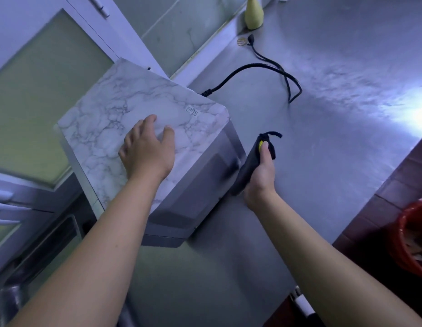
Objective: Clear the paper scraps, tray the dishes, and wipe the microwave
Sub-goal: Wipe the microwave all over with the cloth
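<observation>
Left hand (147,152) lies spread, fingers pressing the marble-patterned top of the microwave (125,119); right hand (260,178) grips a dark cloth (248,166) against the microwave's right side. Behind the microwave its black cord (264,67) loops across the steel counter (323,138), near a yellow bottle (253,15). A red bin (410,239) stands far right.

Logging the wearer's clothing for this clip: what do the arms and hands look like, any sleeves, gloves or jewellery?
Both forearms are bare, with no sleeve in view. The left hand and right hand are ungloved, and no watch, bracelet or ring shows.
</observation>
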{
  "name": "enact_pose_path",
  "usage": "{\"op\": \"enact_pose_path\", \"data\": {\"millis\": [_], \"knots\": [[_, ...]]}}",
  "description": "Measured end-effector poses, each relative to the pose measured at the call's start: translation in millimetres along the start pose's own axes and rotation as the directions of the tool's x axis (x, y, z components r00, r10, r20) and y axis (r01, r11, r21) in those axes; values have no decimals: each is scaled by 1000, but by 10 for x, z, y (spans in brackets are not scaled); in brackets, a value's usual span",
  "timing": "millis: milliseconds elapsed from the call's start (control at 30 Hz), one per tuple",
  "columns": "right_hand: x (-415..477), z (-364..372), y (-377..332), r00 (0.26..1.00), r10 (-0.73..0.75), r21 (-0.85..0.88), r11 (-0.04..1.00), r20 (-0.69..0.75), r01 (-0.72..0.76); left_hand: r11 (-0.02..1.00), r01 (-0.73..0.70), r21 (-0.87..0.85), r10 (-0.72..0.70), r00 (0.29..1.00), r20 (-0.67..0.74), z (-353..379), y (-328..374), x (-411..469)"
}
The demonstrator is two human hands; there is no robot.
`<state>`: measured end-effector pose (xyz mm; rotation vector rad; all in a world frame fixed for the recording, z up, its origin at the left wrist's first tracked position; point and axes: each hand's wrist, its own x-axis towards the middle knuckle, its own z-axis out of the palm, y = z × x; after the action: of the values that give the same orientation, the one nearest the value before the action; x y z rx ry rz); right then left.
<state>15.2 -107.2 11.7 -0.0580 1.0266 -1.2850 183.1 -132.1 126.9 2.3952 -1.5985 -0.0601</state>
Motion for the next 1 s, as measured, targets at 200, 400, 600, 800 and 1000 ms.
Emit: {"op": "enact_pose_path", "data": {"millis": [200, 400, 600, 800, 1000], "knots": [[-676, 624, -4, 719, -610, -198, 700, 333, 686, 985, 35, -172, -36, 999, -2, -57, -64, 84], [-820, 941, 707, 699, -660, -584, 462, 276, 667, 942, -162, -295, 219, 960, 173, -252, -399, 49], [-425, 593, 977, 443, -776, -605, 100, 449, 790, 920, -383, -86, 387, 921, 41, -219, -609, -128], [-137, 284, 1154, 454, -778, -604, 122, 435, 788, 930, -359, -79, 363, 930, 49, -242, -595, -165], [71, 33, 1201, 846, -509, -473, 712, 160, 519, 932, -350, -89, 354, 935, 32, -251, -566, -184]]}}
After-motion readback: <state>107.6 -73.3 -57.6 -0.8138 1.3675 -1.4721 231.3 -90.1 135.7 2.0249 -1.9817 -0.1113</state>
